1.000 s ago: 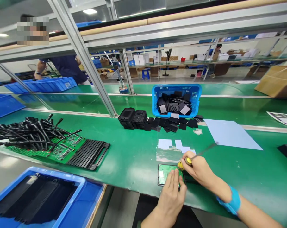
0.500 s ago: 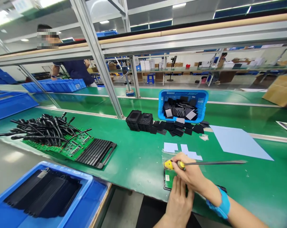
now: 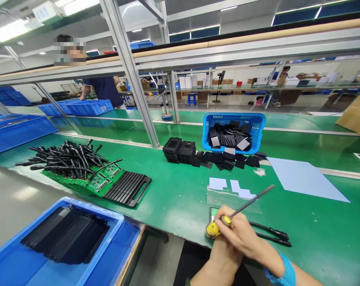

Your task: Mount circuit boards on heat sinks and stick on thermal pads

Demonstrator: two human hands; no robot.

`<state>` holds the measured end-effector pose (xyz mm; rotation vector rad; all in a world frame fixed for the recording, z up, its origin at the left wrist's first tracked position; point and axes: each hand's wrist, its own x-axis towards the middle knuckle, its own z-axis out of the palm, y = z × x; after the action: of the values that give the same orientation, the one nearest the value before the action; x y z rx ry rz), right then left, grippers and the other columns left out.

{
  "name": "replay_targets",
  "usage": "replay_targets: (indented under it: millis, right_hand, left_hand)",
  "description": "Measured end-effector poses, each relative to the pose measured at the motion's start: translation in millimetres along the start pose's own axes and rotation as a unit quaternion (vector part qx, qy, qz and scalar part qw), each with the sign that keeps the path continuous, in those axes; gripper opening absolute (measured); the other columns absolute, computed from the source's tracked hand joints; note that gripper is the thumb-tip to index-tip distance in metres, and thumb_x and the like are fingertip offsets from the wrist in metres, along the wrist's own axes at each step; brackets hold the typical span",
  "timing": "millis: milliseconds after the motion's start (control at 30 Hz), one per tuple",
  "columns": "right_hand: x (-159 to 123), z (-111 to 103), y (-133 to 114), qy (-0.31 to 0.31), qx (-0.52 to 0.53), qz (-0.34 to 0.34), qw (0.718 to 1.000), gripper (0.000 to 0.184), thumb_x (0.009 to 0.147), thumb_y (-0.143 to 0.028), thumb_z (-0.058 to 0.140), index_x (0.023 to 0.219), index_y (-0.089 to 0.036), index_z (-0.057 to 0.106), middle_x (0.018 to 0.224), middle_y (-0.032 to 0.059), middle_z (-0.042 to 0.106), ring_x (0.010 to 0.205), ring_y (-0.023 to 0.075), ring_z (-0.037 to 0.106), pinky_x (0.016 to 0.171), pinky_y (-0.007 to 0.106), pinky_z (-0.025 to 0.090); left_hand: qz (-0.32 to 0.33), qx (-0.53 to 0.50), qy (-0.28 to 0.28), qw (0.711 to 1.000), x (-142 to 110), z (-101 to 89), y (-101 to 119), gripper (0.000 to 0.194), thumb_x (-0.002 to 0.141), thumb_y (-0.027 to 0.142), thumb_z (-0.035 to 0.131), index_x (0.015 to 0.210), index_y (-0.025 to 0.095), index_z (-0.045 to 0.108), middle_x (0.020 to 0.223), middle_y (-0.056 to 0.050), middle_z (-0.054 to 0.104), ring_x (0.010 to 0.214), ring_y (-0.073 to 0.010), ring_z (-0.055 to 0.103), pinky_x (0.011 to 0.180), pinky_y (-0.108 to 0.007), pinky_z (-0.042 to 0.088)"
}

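Note:
My right hand (image 3: 239,232) is closed round the yellow handle of a screwdriver (image 3: 212,229), whose long shaft points up and to the right, away from the work. Crossing beneath it is my left hand (image 3: 221,254), its fingers hidden behind the right one. Just past both hands a corner of a green circuit board in a black case (image 3: 212,214) shows at the table's front edge; the rest is covered. Two black cables (image 3: 272,234) stretch to the right from under my right hand. White rectangular pieces (image 3: 218,183) lie beyond the case.
A blue basket (image 3: 204,135) of black plates stands at the back, near stacked black frames (image 3: 180,151). Green boards with black cables (image 3: 75,163) are piled left, beside a ribbed black case (image 3: 129,188). A blue bin (image 3: 120,222) sits front left. A metal post (image 3: 132,75) rises behind.
The screwdriver has tilted, its tip swinging upward, and my right hand has dropped over the left. The left fingers, earlier flat on the board, are now hidden. The black cables have come into view.

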<state>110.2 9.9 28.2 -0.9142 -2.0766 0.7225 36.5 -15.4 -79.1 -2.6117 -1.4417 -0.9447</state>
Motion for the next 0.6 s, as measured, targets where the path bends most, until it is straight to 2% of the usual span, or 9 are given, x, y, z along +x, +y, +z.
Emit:
replay_targets:
  millis: [67,100,133,167,233,333,433,533,600]
  right_hand:
    - [0.2,-21.5,-5.0,0.101,0.014,0.002,0.995,0.013,0.095,-0.023,0.046,0.085,-0.023,0.054,0.076,-0.0012,0.06,0.065,0.0134,0.058,0.06,0.022,0.046]
    - [-1.0,-33.4,-7.7,0.146,0.011,0.006,0.989,0.011,0.095,-0.023,0.047,0.087,-0.023,0.055,0.077,-0.0011,0.061,0.067,0.0135,0.059,0.06,0.021,0.047]
    - [-3.2,-44.1,-10.0,0.18,0.005,0.009,0.984,0.009,0.095,-0.023,0.049,0.088,-0.023,0.055,0.079,-0.0011,0.062,0.068,0.0135,0.059,0.06,0.021,0.047]
    - [-6.3,-52.3,-11.5,0.202,-0.003,0.013,0.979,0.008,0.095,-0.023,0.049,0.089,-0.024,0.055,0.079,-0.0011,0.062,0.068,0.0135,0.06,0.06,0.02,0.047]
    - [-14.1,-57.5,-10.8,0.21,-0.028,0.008,0.977,0.006,0.094,-0.022,0.05,0.09,-0.024,0.054,0.079,-0.001,0.062,0.067,0.0135,0.06,0.06,0.02,0.047]
    - [-23.3,-42.7,-0.7,0.149,-0.059,-0.022,0.987,0.008,0.093,-0.02,0.05,0.086,-0.023,0.053,0.073,-0.0017,0.06,0.061,0.0131,0.057,0.056,0.021,0.046]
    - [-26.5,-30.8,9.2,0.082,-0.083,-0.02,0.993,0.014,0.093,-0.02,0.048,0.079,-0.023,0.051,0.066,-0.0032,0.055,0.052,0.0122,0.052,0.05,0.022,0.042]
    - [-31.2,-37.5,10.1,0.132,-0.1,0.006,0.986,0.014,0.094,-0.019,0.047,0.081,-0.023,0.05,0.066,-0.0026,0.055,0.052,0.0129,0.052,0.05,0.024,0.042]
    - [-37.7,-42.2,9.2,0.17,-0.086,0.001,0.982,0.012,0.093,-0.018,0.046,0.084,-0.024,0.05,0.069,-0.0007,0.058,0.058,0.0149,0.057,0.054,0.025,0.045]
  left_hand:
    - [0.039,-0.021,-0.036,0.998,0.9,-23.4,-17.6,0.07,0.078,0.025,0.069,0.142,0.018,0.039,0.125,-0.016,0.063,0.115,-0.036,0.057,0.102,-0.059,0.04]
    - [0.062,-0.041,-0.058,0.996,3.7,-37.0,-28.7,0.086,0.074,0.042,0.072,0.146,0.019,0.031,0.133,-0.015,0.059,0.12,-0.037,0.054,0.108,-0.065,0.028]
    - [0.088,-0.098,-0.116,0.985,8.2,-50.4,-40.6,0.099,0.069,0.056,0.072,0.149,0.022,0.024,0.136,-0.015,0.057,0.122,-0.0371,0.052,0.11,-0.071,0.014]
    - [0.091,-0.147,-0.163,0.971,14.2,-62.2,-52.2,0.106,0.065,0.064,0.07,0.149,0.024,0.019,0.136,-0.014,0.057,0.121,-0.0359,0.052,0.11,-0.073,0.003]
    - [0.097,-0.203,-0.225,0.948,28.1,-78.2,-71.8,0.117,0.061,0.071,0.069,0.15,0.022,0.012,0.136,-0.017,0.057,0.124,-0.0368,0.05,0.105,-0.075,-0.01]
    - [0.109,-0.228,-0.259,0.932,42.7,-82.8,-85.5,0.115,0.061,0.07,0.071,0.149,0.021,0.015,0.139,-0.019,0.053,0.127,-0.0362,0.047,0.105,-0.074,-0.012]
    - [0.118,-0.211,-0.243,0.939,43.6,-78.2,-84.0,0.101,0.069,0.065,0.069,0.147,0.022,0.023,0.136,-0.017,0.056,0.125,-0.0315,0.05,0.109,-0.071,-0.006]
    - [0.122,-0.187,-0.225,0.948,38.2,-75.9,-80.0,0.082,0.076,0.063,0.064,0.143,0.028,0.034,0.123,-0.01,0.068,0.122,-0.0272,0.053,0.11,-0.069,-0.003]
    - [0.13,-0.184,-0.216,0.95,35.3,-75.1,-79.6,0.073,0.077,0.062,0.062,0.14,0.034,0.039,0.122,-0.005,0.069,0.123,-0.0261,0.052,0.11,-0.069,-0.003]
